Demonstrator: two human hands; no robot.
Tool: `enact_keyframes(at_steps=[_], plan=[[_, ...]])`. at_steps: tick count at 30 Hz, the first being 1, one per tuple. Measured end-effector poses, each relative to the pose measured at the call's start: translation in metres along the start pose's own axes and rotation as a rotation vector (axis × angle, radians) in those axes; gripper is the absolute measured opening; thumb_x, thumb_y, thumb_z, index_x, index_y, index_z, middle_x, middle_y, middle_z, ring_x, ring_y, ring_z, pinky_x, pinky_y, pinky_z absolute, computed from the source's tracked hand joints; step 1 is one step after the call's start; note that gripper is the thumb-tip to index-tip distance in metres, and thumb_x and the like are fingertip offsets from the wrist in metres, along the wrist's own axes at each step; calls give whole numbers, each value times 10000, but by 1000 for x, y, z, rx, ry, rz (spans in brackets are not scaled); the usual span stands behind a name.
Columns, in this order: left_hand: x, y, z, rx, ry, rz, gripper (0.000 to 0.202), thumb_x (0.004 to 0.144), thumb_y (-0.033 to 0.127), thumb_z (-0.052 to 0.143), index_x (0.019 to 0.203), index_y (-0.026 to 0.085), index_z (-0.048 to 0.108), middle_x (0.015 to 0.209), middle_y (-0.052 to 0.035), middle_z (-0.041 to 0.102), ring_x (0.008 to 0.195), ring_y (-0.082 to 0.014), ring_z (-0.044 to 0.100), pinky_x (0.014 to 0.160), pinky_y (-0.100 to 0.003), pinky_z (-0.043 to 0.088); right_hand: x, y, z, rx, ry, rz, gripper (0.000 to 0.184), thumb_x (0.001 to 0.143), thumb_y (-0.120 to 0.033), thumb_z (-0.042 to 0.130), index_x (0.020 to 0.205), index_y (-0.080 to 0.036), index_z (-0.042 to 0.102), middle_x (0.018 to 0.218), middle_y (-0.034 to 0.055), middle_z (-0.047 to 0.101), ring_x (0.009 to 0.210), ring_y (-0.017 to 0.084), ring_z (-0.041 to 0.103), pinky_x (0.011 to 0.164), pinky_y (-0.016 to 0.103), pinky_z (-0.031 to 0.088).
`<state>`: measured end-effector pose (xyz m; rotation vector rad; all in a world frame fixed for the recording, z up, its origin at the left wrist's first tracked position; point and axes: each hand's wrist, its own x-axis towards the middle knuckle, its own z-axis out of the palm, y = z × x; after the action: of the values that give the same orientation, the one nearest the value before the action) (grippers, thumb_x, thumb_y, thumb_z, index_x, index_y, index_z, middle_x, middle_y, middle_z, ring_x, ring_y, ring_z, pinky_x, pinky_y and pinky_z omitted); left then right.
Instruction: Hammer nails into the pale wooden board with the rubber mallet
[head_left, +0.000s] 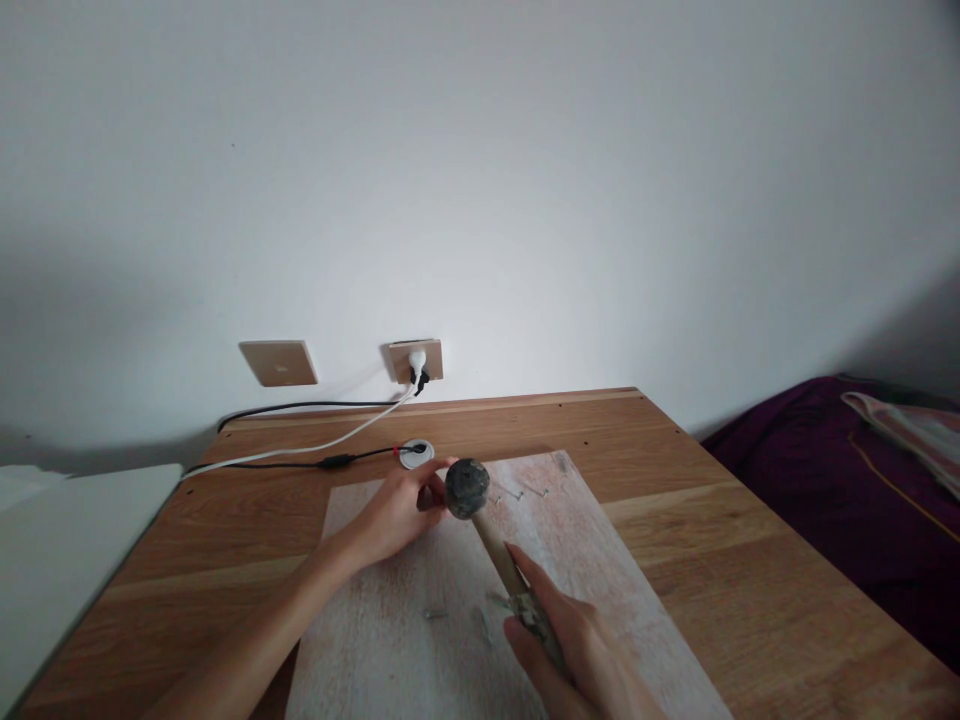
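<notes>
Grips the hammer [495, 545] low on its wooden handle with the right hand [574, 645], fingers wrapped tight around the shaft, near and a little right of the middle. Points the handle up and far-left out of that fist, with the dark round head [467, 488] just above the board. Reaches in from the near left with the left hand [396, 512], fingers drawn narrow together just left of the head and almost touching it. Cannot tell whether anything sits pinched between those fingertips, hidden behind the head.

Under both hands, a pale, whitewashed board [615, 560], flat on the wooden table [712, 470] and stretching from the near edge toward the far side. Just right of the head, small nails [517, 494] standing in the board, too thin to count. Nearer, left of the right hand, a couple of loose nails [435, 613] flat on the board.

Beyond the far-left corner of the board, a white round disc [416, 454] in the tabletop, with a black cable [300, 464] leading to it from the left. Alongside, a white cable [330, 437] running up to a plug in the wall socket [416, 361]. Left of the socket, a blank beige plate [279, 362] on the pale wall [480, 180]. Far left, beside the table, a white surface [67, 550]. Right of the table, a dark purple cover [817, 480] with a striped cloth [911, 430] on top at the far right.
</notes>
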<state>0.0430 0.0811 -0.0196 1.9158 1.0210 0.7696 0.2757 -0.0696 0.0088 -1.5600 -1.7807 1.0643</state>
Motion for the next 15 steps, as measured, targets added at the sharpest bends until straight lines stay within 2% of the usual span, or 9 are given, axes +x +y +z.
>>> enact_keyframes(at_steps=[4,9,12,15], plan=[[0,0,-2,59,7,5,578,760,96,655,1325,215,682,915,-9,799,759,-175,712,733,-259,530,-1,-2,-1,9,-9,-21,655,1003,-397,450,1525,-3,493,1149,185,809,1028,263,779,913,355,580],[1,-2,-2,26,-27,13,562,784,95,652,1332,219,681,921,-11,799,847,-189,738,796,-267,550,-1,-2,0,37,5,-37,647,1015,-387,456,1532,0,488,1192,197,803,1053,259,784,926,333,581],[0,1,-2,28,-26,2,571,781,91,645,1337,218,678,917,-12,801,856,-196,743,799,-272,554,-1,-1,1,21,1,-20,656,1001,-380,468,1525,15,496,1203,218,799,1085,289,779,942,373,587],[0,5,-3,19,-31,-5,553,786,112,648,1329,210,682,905,-11,799,850,-198,742,808,-281,558,-1,3,2,26,12,-11,648,999,-401,484,1538,-42,507,1238,203,792,1106,290,772,963,391,583]])
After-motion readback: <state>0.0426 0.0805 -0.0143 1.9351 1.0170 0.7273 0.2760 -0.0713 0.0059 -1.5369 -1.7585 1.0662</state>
